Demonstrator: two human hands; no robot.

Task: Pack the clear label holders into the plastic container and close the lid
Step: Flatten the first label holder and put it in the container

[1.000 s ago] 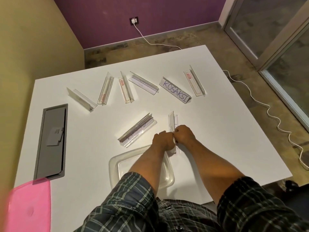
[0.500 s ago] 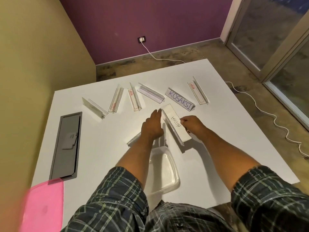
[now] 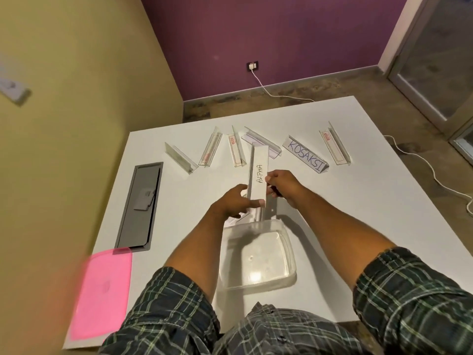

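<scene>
We hold the ALPHA label holder with left hand and right hand fingers curled around it, above the table's near edge, and because it looks longer than the empty container, it may catch on the rim.

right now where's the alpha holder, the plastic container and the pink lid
ALPHA holder [image 3: 259,175]: head view, on its white label face with the handwriting.
plastic container [image 3: 290,248]: head view, on its clear right wall.
pink lid [image 3: 102,293]: head view, on the middle of its flat top.

Clear glossy plastic container, transparent plastic label holders w/ paper inserts, matt white table, pink plastic lid
</scene>
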